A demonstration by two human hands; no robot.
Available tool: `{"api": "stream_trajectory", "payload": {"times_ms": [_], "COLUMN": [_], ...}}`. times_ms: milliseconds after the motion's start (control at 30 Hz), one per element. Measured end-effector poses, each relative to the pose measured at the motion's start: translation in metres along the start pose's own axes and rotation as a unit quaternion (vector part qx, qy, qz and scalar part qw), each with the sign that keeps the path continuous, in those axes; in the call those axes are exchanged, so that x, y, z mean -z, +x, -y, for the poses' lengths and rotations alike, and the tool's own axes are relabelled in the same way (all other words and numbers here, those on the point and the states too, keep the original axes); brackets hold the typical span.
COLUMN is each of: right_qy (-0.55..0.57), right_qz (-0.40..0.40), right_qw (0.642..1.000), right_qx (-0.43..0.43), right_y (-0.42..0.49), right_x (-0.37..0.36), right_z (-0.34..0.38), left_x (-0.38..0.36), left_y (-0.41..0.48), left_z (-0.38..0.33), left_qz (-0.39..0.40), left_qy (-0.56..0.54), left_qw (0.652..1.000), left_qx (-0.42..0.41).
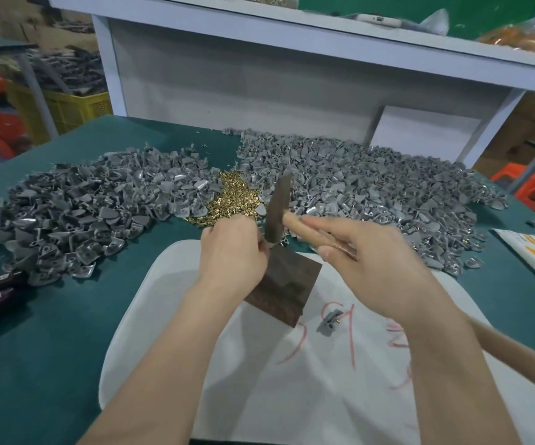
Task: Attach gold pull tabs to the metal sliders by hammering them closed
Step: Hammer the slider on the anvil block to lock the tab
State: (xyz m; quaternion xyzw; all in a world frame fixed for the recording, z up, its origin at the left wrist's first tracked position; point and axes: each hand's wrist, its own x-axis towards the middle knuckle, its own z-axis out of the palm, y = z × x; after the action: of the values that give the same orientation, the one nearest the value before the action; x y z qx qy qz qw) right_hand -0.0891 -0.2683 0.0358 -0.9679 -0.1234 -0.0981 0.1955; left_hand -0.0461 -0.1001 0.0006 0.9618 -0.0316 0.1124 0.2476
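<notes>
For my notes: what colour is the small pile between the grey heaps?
The pile is gold; head view.

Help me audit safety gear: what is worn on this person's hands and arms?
Nothing shows. The left hand and right hand are bare: no gloves, rings or watch. The left forearm and right forearm are bare too, no sleeve in view down to the picture's edge.

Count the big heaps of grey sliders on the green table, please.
2. The left heap lies left of the gold tabs; the right heap lies right of them, behind the hammer. A loose slider lies apart.
</notes>
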Motion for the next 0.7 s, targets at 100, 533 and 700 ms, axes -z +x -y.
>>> {"api": "stream_trajectory", "payload": {"times_ms": [100, 533, 700], "right_qy": [0.06, 0.075, 0.079], "right_qz": [-0.062, 0.086, -0.047], "right_qw": [0.996, 0.984, 0.993], "right_qx": [-0.032, -0.141, -0.078], "right_y": [0.002, 0.028, 0.037], "right_x": [-0.004, -0.032, -0.029], "right_z": [-0.006, -0.065, -0.036], "left_x": [0.0, -0.001, -0.002], "left_y": [0.0, 0.001, 0.0], "left_z": [0.001, 0.002, 0.001], "left_qz": [0.0, -0.026, -0.031], "left_qy": [-0.004, -0.058, -0.11], "left_qw": [1.0, 0.998, 0.993], "left_qx": [0.0, 0.014, -0.013]}}
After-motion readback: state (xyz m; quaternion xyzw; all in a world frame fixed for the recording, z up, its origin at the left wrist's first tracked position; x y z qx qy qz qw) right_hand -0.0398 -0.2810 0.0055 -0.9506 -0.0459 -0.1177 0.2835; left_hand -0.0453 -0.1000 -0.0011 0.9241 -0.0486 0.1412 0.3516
